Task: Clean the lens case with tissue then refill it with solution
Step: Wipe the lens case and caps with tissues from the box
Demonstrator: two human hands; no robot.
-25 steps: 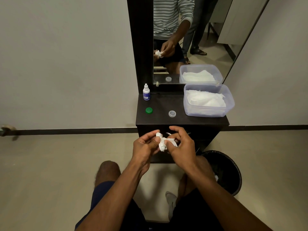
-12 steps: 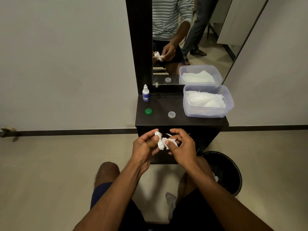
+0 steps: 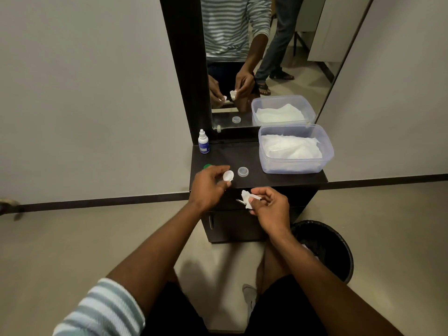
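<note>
Head view: left hand (image 3: 208, 185) pinches the case (image 3: 228, 176) above the shelf (image 3: 254, 180), right hand (image 3: 269, 206) grips the tissue (image 3: 247, 199) nearer. Wiping looks finished; next, set the case down and fetch the bottle (image 3: 203, 141), far left.

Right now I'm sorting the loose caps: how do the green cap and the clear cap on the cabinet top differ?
The green cap is opaque and mostly hidden behind the left hand; the clear cap is translucent and in full view. The green cap lies further left, the clear cap nearer the tissue box. Both rest untouched on the dark cabinet top.
</note>
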